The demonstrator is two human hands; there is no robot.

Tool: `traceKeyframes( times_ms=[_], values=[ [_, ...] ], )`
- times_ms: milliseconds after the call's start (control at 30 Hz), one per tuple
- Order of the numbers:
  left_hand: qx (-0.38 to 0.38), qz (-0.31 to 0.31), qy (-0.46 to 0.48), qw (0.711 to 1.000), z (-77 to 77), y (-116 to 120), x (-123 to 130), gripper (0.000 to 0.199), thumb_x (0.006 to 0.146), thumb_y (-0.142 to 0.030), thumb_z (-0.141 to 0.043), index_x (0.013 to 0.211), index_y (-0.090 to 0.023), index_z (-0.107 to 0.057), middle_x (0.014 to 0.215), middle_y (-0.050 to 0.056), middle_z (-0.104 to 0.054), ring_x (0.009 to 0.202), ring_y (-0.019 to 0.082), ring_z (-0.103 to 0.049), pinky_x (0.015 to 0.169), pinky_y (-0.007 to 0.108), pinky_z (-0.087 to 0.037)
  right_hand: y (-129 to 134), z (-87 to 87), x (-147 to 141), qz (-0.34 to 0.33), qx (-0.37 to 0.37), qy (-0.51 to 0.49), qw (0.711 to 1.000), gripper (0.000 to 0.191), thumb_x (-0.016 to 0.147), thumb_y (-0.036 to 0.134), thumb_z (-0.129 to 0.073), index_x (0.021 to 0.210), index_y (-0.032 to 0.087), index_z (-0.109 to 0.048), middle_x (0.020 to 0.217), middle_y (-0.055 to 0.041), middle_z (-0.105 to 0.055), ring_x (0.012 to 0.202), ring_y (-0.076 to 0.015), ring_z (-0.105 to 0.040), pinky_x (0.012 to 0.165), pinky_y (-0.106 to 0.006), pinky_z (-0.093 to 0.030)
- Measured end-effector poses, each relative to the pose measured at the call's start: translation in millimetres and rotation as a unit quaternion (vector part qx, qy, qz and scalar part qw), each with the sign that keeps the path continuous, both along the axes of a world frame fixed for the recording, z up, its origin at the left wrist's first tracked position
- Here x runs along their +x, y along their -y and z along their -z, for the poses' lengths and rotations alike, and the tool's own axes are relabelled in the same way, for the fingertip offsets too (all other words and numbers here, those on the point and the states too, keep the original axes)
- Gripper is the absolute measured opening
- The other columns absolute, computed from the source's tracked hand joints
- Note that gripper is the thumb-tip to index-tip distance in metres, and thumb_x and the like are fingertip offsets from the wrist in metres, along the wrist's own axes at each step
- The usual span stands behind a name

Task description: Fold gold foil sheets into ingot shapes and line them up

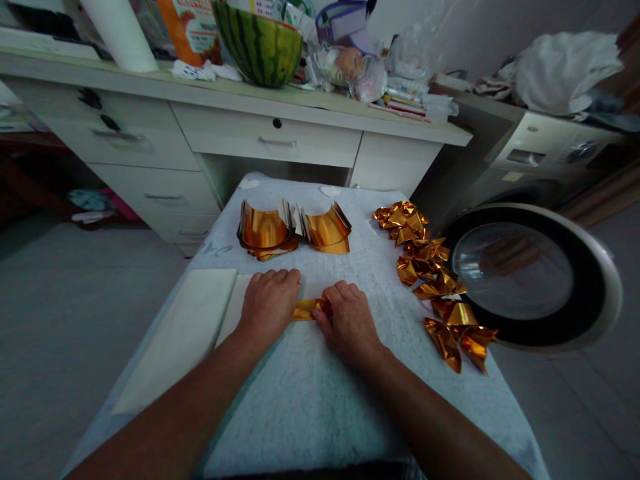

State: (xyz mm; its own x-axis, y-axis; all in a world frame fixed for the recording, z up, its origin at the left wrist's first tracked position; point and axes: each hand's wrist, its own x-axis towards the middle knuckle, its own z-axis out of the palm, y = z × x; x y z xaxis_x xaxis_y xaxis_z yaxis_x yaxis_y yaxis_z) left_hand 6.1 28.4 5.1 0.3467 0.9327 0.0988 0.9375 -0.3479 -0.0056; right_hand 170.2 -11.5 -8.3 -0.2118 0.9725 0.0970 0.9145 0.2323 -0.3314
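Note:
A narrow folded strip of gold foil paper (304, 310) lies across the middle of the cloth-covered table (310, 407). My left hand (270, 303) has its fingers closed over the strip's left end. At the right end, my right hand (349, 320) pinches it between thumb and fingers. Beyond my hands sit two stacks of curved gold foil sheets, a left stack (265, 230) and a right stack (327, 230). White paper sheets (180, 333) lie left of my left hand, partly under it. Several folded gold foil pieces (430, 267) form a pile along the right side.
The open round door of a washing machine (530, 267) juts close to the table's right edge. Behind stands a white desk with drawers (270, 137), carrying a cut watermelon (260, 47), a paper roll (120, 37) and clutter.

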Motion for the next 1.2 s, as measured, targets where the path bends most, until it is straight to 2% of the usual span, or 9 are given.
traceKeyframes(
  times_ms=[133,200,300,400,533,667,867,1000,1200],
  values=[
    [0.019,0.059,0.017,0.998,-12.2,22.9,-1.8,0.019,0.092,-0.014,-0.048,0.092,-0.017,-0.066,0.089,0.008,-0.070,0.087,0.030,-0.064,0.076,0.043,-0.046,0.4,0.8,-0.8,0.003,0.006,0.002,1.000,0.016,0.087,0.034,-0.064,0.093,0.020,-0.060,0.098,-0.0055,-0.060,0.091,-0.0231,-0.050,0.078,-0.035,-0.036],
    [0.031,0.109,0.042,0.993,-9.0,42.0,-1.3,0.024,0.091,-0.008,-0.046,0.095,-0.017,-0.068,0.093,0.008,-0.071,0.089,0.027,-0.065,0.079,0.042,-0.049,0.6,0.4,-0.9,0.003,0.007,0.007,1.000,0.014,0.087,0.032,-0.063,0.093,0.020,-0.060,0.098,-0.0055,-0.059,0.091,-0.0232,-0.050,0.078,-0.035,-0.036],
    [0.090,0.157,0.064,0.981,10.8,67.7,-1.4,0.036,0.091,-0.004,-0.039,0.115,-0.010,-0.064,0.116,0.015,-0.069,0.104,0.027,-0.064,0.089,0.043,-0.050,0.7,-1.2,-0.8,0.003,0.002,0.015,1.000,0.013,0.088,0.032,-0.062,0.093,0.020,-0.059,0.098,-0.0056,-0.059,0.091,-0.0232,-0.049,0.079,-0.035,-0.036],
    [0.119,0.174,0.046,0.976,33.7,79.8,-3.3,0.044,0.090,-0.002,-0.034,0.127,-0.005,-0.058,0.128,0.018,-0.065,0.115,0.029,-0.062,0.096,0.044,-0.050,0.5,-2.2,-0.7,0.002,0.000,0.017,1.000,0.012,0.089,0.031,-0.060,0.092,0.020,-0.058,0.098,-0.0056,-0.059,0.091,-0.0229,-0.049,0.080,-0.035,-0.036],
    [0.098,0.159,0.022,0.982,43.6,80.1,-3.5,0.046,0.089,-0.006,-0.039,0.132,-0.005,-0.056,0.136,0.019,-0.060,0.123,0.031,-0.058,0.101,0.045,-0.050,0.2,-0.8,-1.7,0.008,0.006,0.028,1.000,0.006,0.091,0.025,-0.055,0.093,0.020,-0.059,0.098,-0.0052,-0.059,0.092,-0.0231,-0.049,0.080,-0.035,-0.035],
    [0.058,0.133,0.014,0.989,35.8,78.3,-0.3,0.043,0.091,-0.015,-0.046,0.131,-0.006,-0.059,0.139,0.019,-0.058,0.125,0.031,-0.057,0.100,0.046,-0.051,0.5,2.0,-2.5,0.010,0.005,0.046,0.999,0.008,0.093,0.022,-0.052,0.095,0.020,-0.059,0.099,-0.0055,-0.060,0.093,-0.0236,-0.049,0.080,-0.036,-0.035],
    [0.016,0.104,0.019,0.994,27.0,80.8,1.2,0.042,0.092,-0.022,-0.049,0.132,-0.015,-0.060,0.143,0.010,-0.055,0.130,0.029,-0.053,0.100,0.045,-0.052,1.4,3.7,-1.8,0.013,-0.006,0.055,0.998,0.011,0.093,0.020,-0.049,0.098,0.021,-0.059,0.102,-0.0055,-0.060,0.095,-0.0235,-0.050,0.080,-0.036,-0.035],
    [0.021,0.102,0.011,0.995,30.1,82.9,0.6,0.043,0.091,-0.021,-0.050,0.132,-0.010,-0.060,0.142,0.015,-0.056,0.131,0.030,-0.052,0.103,0.044,-0.050,1.5,0.0,-3.9,0.020,-0.016,0.052,0.998,0.010,0.093,0.026,-0.053,0.100,0.021,-0.058,0.104,-0.0053,-0.060,0.097,-0.0239,-0.051,0.081,-0.036,-0.036],
    [0.029,0.125,-0.001,0.992,33.1,84.0,-1.8,0.045,0.090,-0.018,-0.051,0.133,-0.006,-0.058,0.142,0.019,-0.054,0.131,0.031,-0.053,0.105,0.045,-0.048,1.5,-5.5,-13.7,0.065,-0.026,0.050,0.996,0.022,0.092,0.042,-0.055,0.096,0.020,-0.058,0.103,-0.0061,-0.059,0.097,-0.0259,-0.051,0.081,-0.038,-0.036]
  ],
)
